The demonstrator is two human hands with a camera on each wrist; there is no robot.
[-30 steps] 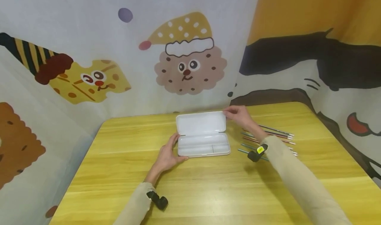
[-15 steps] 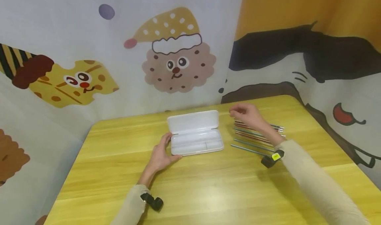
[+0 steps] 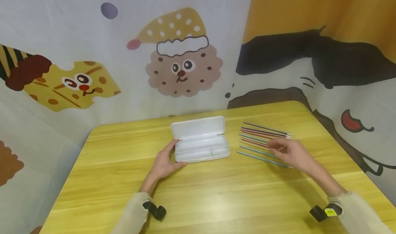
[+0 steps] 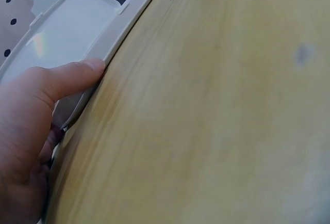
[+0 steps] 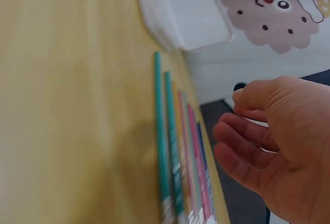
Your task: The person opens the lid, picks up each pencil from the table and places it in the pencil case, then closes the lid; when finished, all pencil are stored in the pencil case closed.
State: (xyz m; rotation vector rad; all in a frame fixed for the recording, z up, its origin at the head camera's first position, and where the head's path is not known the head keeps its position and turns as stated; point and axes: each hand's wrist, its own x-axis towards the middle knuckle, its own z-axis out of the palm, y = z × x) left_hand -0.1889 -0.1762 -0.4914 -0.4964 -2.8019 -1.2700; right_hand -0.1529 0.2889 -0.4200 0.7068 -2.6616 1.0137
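Observation:
A white pencil case (image 3: 202,145) lies open on the table, its lid (image 3: 199,127) tilted up at the back and its tray divided into compartments. My left hand (image 3: 164,163) holds the case by its left end. In the left wrist view, the thumb (image 4: 77,77) presses on the case's front edge; the other fingers are mostly hidden. Several pencils (image 3: 263,159) lie side by side to the right of the case. Over their right ends hovers my right hand (image 3: 292,153), fingers loosely curled. The right wrist view shows nothing in this hand (image 5: 289,141), which is apart from the pencils.
The yellow wood-grain table (image 3: 198,199) reaches back to a curtain (image 3: 130,48) printed with cartoon figures. Each wrist carries a small black camera, and the right one (image 3: 325,212) has a yellow label.
My right hand has let go of the lid's right corner and moved right and toward me, over the pencils. The left hand stays at the case. The head view has shifted slightly.

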